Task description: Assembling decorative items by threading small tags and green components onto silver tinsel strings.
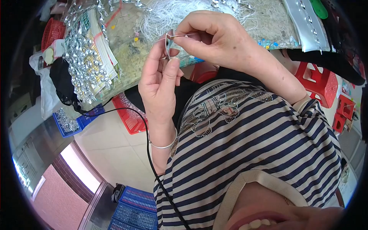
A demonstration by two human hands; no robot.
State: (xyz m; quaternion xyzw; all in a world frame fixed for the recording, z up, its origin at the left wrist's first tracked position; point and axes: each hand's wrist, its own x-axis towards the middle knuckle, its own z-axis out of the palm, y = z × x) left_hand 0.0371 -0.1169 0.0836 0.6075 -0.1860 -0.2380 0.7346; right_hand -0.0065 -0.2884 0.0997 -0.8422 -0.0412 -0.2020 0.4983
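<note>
My left hand [159,82] is raised at the table's near edge, its thumb and fingers closed on a thin, curved silvery piece [167,48] whose exact kind I cannot make out. Close beside it, my right hand [218,38] pinches a fine white thread [179,36] between thumb and forefinger. The thread runs across to the top of the silvery piece; whether it goes through it is too small to tell. Beyond the hands lies a loose tangle of white threads [161,19]. My right palm and curled fingers partly hide the thread.
Strings of clear faceted beads [82,63] drape over the table's left side beside a stack of paper strips [103,46]. A black cable [147,134] hangs in front of my left arm. Below are a red basket [132,120], a blue tray [86,119] and a red stool [326,84].
</note>
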